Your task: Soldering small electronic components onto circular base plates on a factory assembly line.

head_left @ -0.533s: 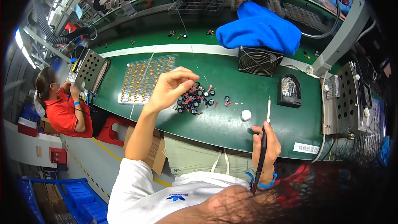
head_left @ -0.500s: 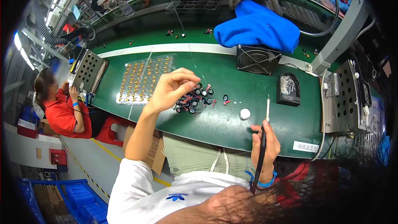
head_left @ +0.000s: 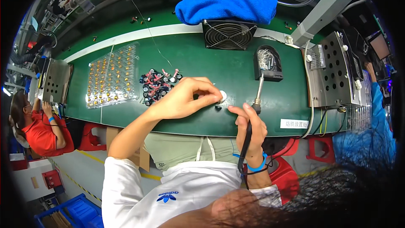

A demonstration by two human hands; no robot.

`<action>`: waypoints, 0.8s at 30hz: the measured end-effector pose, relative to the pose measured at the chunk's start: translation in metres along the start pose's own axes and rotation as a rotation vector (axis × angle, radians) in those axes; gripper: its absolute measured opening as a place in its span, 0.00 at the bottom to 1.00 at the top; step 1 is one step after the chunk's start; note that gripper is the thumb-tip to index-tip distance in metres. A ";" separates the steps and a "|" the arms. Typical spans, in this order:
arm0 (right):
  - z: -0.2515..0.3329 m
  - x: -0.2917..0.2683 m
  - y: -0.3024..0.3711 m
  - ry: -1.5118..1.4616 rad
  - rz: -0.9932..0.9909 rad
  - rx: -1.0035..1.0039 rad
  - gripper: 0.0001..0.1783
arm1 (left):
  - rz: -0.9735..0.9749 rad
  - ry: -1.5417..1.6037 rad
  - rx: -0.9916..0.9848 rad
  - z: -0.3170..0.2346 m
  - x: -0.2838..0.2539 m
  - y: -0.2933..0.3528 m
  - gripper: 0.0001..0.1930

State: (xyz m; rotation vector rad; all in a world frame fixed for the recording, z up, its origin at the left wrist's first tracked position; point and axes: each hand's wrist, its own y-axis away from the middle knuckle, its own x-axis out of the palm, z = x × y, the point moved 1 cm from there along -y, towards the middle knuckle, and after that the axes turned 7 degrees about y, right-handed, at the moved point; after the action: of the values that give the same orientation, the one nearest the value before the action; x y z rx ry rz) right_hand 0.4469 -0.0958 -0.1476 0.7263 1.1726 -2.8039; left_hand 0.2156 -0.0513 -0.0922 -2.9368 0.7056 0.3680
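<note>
My left hand [head_left: 187,97] is pinched beside a small white round piece [head_left: 223,97] on the bench. Just under its fingertips shows a small black part [head_left: 218,107], which it seems to hold; the fingers hide most of it. In my right hand [head_left: 254,135] is a soldering iron [head_left: 259,91] with a black handle and metal shaft. The iron points away from me, its tip at the front edge of a black holder [head_left: 270,75] filled with silvery metal wool. Left of my left hand lies a pile of small black round parts with red wires [head_left: 156,85].
A clear tray [head_left: 112,76] with rows of gold-coloured pieces lies on the green bench [head_left: 190,124] at left. Behind stand a black fan [head_left: 229,35] and a blue towel [head_left: 228,0]. A perforated metal box [head_left: 333,71] is at right. A person in red [head_left: 44,128] sits at far left.
My left hand has moved from above the pile to beside the white round piece. The soldering iron's tip has come to the black holder's front edge. The whole view has shifted.
</note>
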 end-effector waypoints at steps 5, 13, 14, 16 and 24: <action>0.003 0.005 -0.012 0.076 0.066 -0.063 0.15 | -0.144 -0.129 0.077 0.012 0.006 -0.007 0.08; 0.019 0.009 -0.010 0.306 0.244 -0.101 0.20 | -0.175 -0.170 0.147 0.009 0.007 0.007 0.11; 0.018 0.011 -0.009 0.334 0.229 -0.106 0.18 | -0.241 -0.201 0.214 0.005 0.003 0.014 0.11; 0.023 0.008 -0.008 0.378 0.300 -0.065 0.15 | -0.354 -0.380 0.312 -0.001 -0.019 0.033 0.12; 0.012 0.008 -0.001 0.098 0.171 0.012 0.21 | -0.822 -0.887 -0.084 0.034 -0.196 0.173 0.10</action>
State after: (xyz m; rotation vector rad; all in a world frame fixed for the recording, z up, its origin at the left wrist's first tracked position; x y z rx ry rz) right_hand 0.4347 -0.1023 -0.1425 0.9270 1.0522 -2.6645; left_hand -0.0401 -0.1142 -0.0817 -2.3999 -0.5971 1.4139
